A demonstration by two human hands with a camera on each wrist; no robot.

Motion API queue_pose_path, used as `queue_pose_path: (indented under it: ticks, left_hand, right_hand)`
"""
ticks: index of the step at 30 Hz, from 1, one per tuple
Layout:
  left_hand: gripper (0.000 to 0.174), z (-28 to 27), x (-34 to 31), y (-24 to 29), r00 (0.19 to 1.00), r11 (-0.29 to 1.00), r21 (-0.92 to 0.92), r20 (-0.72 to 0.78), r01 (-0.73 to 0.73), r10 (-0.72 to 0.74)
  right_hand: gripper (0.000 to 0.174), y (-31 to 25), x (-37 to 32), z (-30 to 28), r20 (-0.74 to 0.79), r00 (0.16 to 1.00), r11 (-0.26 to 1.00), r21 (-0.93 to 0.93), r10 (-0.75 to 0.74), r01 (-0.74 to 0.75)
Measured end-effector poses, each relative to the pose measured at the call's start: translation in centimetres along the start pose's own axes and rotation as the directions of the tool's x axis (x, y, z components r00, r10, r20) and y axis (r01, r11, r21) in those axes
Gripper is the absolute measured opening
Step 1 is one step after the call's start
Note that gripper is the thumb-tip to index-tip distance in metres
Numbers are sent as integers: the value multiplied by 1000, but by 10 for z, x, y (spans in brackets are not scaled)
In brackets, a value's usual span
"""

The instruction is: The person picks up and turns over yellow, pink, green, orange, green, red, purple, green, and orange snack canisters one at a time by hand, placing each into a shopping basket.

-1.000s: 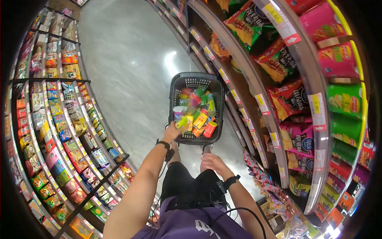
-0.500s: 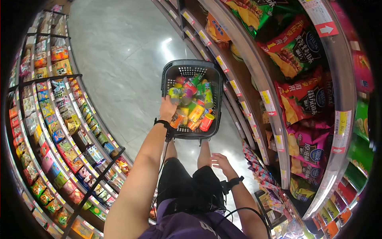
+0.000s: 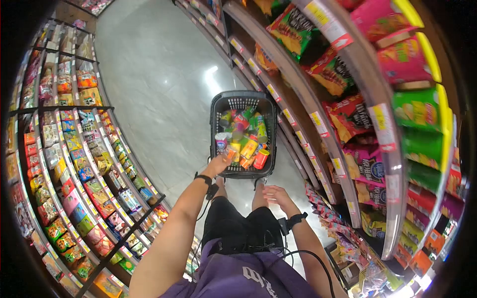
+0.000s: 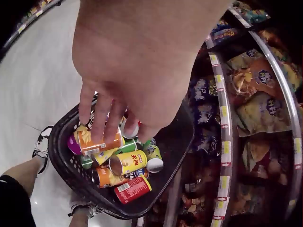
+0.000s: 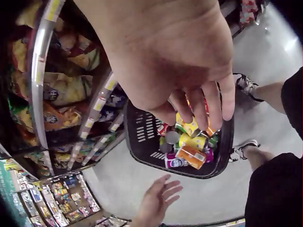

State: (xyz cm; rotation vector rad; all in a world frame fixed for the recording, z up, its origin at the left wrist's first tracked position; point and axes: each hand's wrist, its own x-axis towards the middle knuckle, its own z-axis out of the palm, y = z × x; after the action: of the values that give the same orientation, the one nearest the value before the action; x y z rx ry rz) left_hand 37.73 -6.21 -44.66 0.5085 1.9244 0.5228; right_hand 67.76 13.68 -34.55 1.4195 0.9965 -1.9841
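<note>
A black plastic basket (image 3: 215, 124) in front of the person's feet holds several snack canisters. My left hand (image 3: 217, 165) is at its near left corner, fingertips by an orange canister (image 4: 97, 142). In the right wrist view the fingers of this left hand (image 5: 158, 201) are spread apart. A purple canister (image 3: 221, 142) lies just beyond the orange one. Nearby are a yellow canister (image 3: 249, 148) and a red canister (image 3: 261, 159). My right hand (image 3: 279, 197) hangs outside the basket at the near right, fingers loosely extended and holding nothing.
Shelves of small snack packs (image 3: 79, 154) line the left side. On the right, shelves with chip bags (image 3: 348, 119) and price labels rise close beside the basket. Grey shiny floor (image 3: 159, 94) stretches ahead between them. A dark cable (image 3: 308, 253) loops by the right forearm.
My left hand carried a yellow-green canister forward into the basket's left side, then came back to the near left corner without it. The right hand stayed low beside the basket.
</note>
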Motion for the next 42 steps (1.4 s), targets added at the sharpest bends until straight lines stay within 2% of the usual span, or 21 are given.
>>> queue_pose_path:
  ticks: [7,8,9,10,11,13,16,17,19,20,21,23,25,28,30,31,34,37,38,39,42]
  left_hand:
    - [52,-60,-88,2,992,991,-54,-7,-123,122]
    - [60,-73,-97,6,999,980,-194,-26,32,-38]
    - [64,-77,-77,-35,994,943,-320,-94,-90,63]
    - [59,-91,-85,-34,997,808,-585,-70,-77,44]
    - [52,-104,-98,-23,990,759,-645,-141,-86,-8]
    - [47,-126,-103,-21,985,725,-683,-166,-86,-39]
    - [43,-141,-128,13,968,829,-556,-171,59,-183]
    - [43,-137,-127,5,968,848,-523,-159,85,-195]
    - [42,-127,-123,-2,970,902,-406,-121,146,-212]
    - [38,-123,-131,11,971,916,-359,-88,178,-223]
    - [38,-115,-135,19,974,925,-336,-75,176,-213]
    - [36,-102,-139,35,985,916,-372,-22,153,-173]
    - [35,-90,-135,53,989,928,-348,-4,136,-147]
    - [34,-75,-124,75,994,939,-329,-8,96,-104]
    - [34,-69,-124,95,998,945,-321,-16,56,-64]
    - [34,-65,-124,107,998,943,-327,-17,56,-65]
    - [37,-49,-124,134,997,909,-417,-67,-3,-27]
    - [42,-33,-119,137,994,833,-549,-107,-74,18]
    - [40,-30,-127,141,993,814,-578,-118,-65,-5]
    - [37,-23,-130,150,992,795,-604,-126,-59,-22]
    - [34,-10,-135,151,993,781,-623,-106,-27,-50]
  right_hand:
    - [38,-49,-95,-17,-49,945,939,104,-324,328]
    - [38,-57,-110,-20,-89,928,924,98,-362,370]
    - [38,-66,-129,-22,-125,910,908,97,-396,409]
    - [38,-77,-150,-26,-169,876,873,118,-453,474]
    - [40,-86,-174,-29,-182,847,842,126,-500,524]
    - [41,-102,-218,-34,-211,788,780,137,-579,610]
    - [42,-118,-284,-41,-327,587,596,84,-741,799]
    - [38,-121,-299,-46,-346,474,482,69,-809,873]
    - [30,-122,-339,-56,-450,191,342,-283,-872,896]
    - [28,-121,-374,-53,-504,-15,282,-507,-863,815]
    - [26,-120,-413,-52,-504,-219,251,-703,-835,665]
    - [30,-117,-471,-62,-238,-737,43,-961,-632,273]
    - [36,-103,-512,-80,-104,-908,234,-972,-406,7]
    - [54,-88,-547,-122,-76,-954,393,-919,-289,-46]
    - [81,-87,-559,-143,-148,-980,526,-849,-129,59]
    - [81,-86,-561,-150,-146,-980,520,-852,-132,57]
    - [106,-86,-556,-178,-394,-913,331,-880,-108,340]
    - [106,-75,-558,-196,-468,-852,355,-857,-235,373]
    - [105,-75,-560,-193,-568,-774,211,-823,-279,528]
    - [97,-75,-564,-188,-560,-777,289,-824,-289,487]
    - [84,-70,-561,-192,-547,-793,265,-834,-270,485]
